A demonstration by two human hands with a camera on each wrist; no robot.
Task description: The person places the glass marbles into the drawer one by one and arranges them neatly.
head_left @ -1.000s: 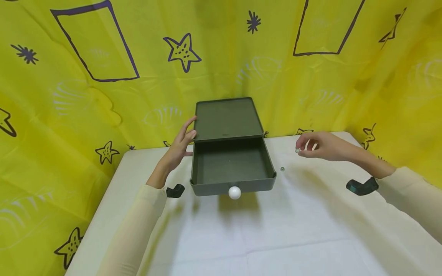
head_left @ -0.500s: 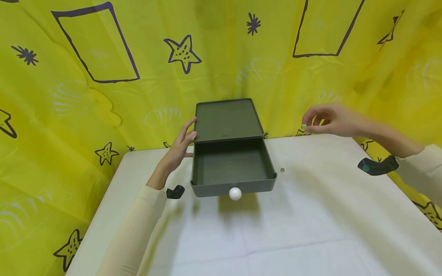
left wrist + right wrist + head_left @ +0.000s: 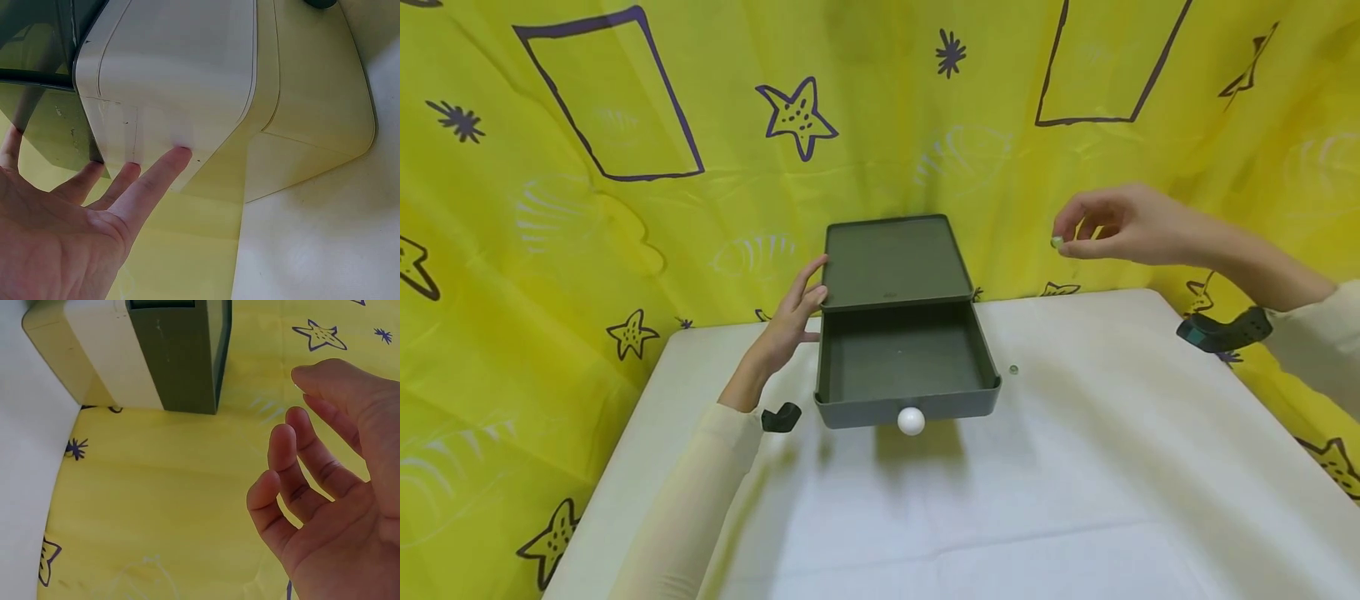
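A small drawer cabinet (image 3: 895,260) with a dark green top stands at the back of the table. Its top drawer (image 3: 865,412) is pulled out, showing a bare inside and a round white knob (image 3: 912,421). My left hand (image 3: 781,335) rests against the cabinet's left side, its fingers (image 3: 153,181) spread and nearly straight. Up in the air to the right, my right hand (image 3: 1131,225) pinches a small green bead (image 3: 1057,242) between thumb and forefinger; the right wrist view mostly hides the bead. Another small greenish bead (image 3: 1013,369) lies on the table, right of the drawer.
A white cloth covers the table (image 3: 1075,492). Yellow patterned curtain (image 3: 865,175) hangs close behind the cabinet and along both sides. White and cream tiers (image 3: 175,69) sit below the green one. Dark bands circle both wrists.
My right hand has risen with the bead, first moving a little right, then slightly back left. My left hand, the drawer and the bead on the table stay put.
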